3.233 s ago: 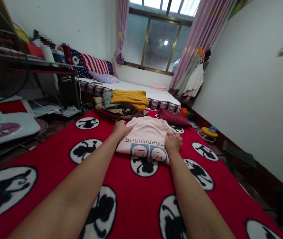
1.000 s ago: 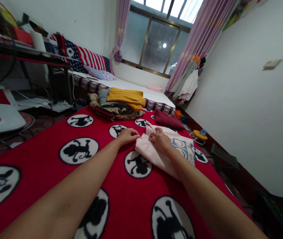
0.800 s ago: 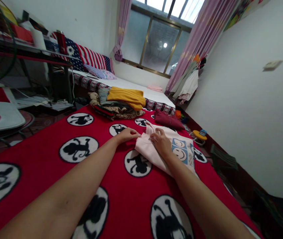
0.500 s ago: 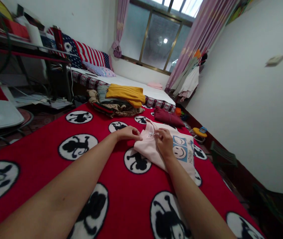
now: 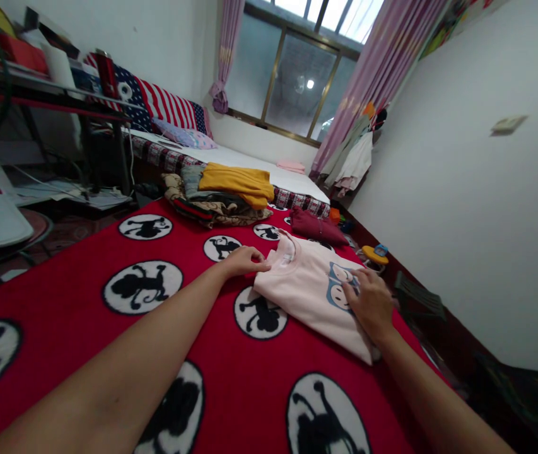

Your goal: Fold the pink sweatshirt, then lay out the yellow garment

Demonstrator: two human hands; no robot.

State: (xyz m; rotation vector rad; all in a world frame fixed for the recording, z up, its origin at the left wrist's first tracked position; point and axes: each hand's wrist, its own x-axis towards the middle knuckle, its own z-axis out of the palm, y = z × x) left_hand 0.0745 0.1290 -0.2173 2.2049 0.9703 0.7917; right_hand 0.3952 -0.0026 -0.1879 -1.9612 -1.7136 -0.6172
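A pale pink T-shirt (image 5: 304, 287) lies folded on a red blanket (image 5: 221, 397), its collar toward the left and a blue smiley print on its front. At the shoulder edge beside the collar, my left hand (image 5: 245, 261) is closed, thumb and fingers pinching the fabric. Over the right part of the print rests my right hand (image 5: 370, 302), fingers stretched out and touching the shirt. Part of the print and the shirt's lower hem are hidden beneath it.
Behind the shirt sit a pile of folded clothes with a yellow garment (image 5: 238, 183) on top and a folded maroon garment (image 5: 318, 226). A bed (image 5: 250, 157) stands under the window. To the left is a cluttered desk (image 5: 46, 94); a yellow stool (image 5: 374, 255) is at right.
My right hand has moved from the collar rightward onto the print, letting go of the neckline. The collar now lies flatter. My left hand stays by the shoulder edge.
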